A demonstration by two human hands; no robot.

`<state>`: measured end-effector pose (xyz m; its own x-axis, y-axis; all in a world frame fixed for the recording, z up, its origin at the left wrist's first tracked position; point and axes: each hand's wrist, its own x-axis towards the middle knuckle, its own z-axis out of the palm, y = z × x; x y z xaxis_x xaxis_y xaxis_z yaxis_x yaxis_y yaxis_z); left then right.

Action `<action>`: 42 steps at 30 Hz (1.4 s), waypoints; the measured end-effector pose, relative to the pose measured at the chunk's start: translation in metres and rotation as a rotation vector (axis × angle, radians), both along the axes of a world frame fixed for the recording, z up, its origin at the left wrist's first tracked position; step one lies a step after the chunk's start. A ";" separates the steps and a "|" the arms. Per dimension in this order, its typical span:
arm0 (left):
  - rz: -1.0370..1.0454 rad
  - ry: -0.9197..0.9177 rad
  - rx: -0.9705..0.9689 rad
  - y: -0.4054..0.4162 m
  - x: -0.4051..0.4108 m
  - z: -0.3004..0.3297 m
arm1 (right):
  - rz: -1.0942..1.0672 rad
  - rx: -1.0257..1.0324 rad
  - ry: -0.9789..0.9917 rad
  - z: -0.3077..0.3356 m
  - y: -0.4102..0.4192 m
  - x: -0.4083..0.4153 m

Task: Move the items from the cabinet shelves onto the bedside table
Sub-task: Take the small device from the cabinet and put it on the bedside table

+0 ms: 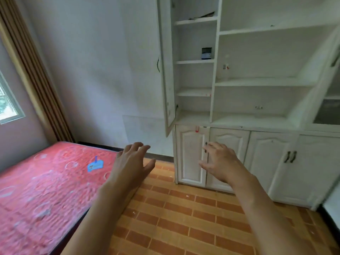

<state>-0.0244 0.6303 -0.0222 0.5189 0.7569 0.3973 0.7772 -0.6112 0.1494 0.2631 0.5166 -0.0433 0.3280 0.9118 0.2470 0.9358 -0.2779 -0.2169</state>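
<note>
A white cabinet (pixel 215 74) stands ahead with its upper doors swung open. On a narrow left shelf sits a small dark box (pixel 206 53). A flat dark item (pixel 204 16) lies on the shelf above it. A small white bottle with a red mark (pixel 226 66) stands on the wider shelf to the right. My left hand (pixel 131 162) and my right hand (pixel 219 161) are held out in front of me, low, before the lower cabinet doors, fingers spread and holding nothing. No bedside table is in view.
A bed with a red patterned mattress (pixel 46 186) fills the lower left, with a blue tag (pixel 94 165) on it. Brown curtains (pixel 35 70) and a window are at the left. The floor (pixel 174 218) is orange tile. The lower cabinet doors (pixel 266 162) are closed.
</note>
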 end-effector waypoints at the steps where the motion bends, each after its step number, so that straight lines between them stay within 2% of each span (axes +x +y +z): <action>1: -0.019 0.008 0.005 0.002 0.014 0.002 | -0.013 0.001 -0.004 0.003 -0.003 0.013; 10: -0.181 0.035 -0.005 0.023 0.141 0.013 | -0.112 0.047 -0.030 0.023 -0.027 0.109; 16: -0.243 0.015 -0.018 0.063 0.210 0.009 | -0.189 0.024 -0.018 0.022 -0.011 0.175; 31: -0.289 -0.034 -0.055 0.258 0.397 0.002 | -0.233 0.010 -0.025 0.042 0.149 0.348; 42: -0.238 -0.001 -0.035 0.345 0.489 0.015 | -0.193 0.017 0.000 0.050 0.247 0.448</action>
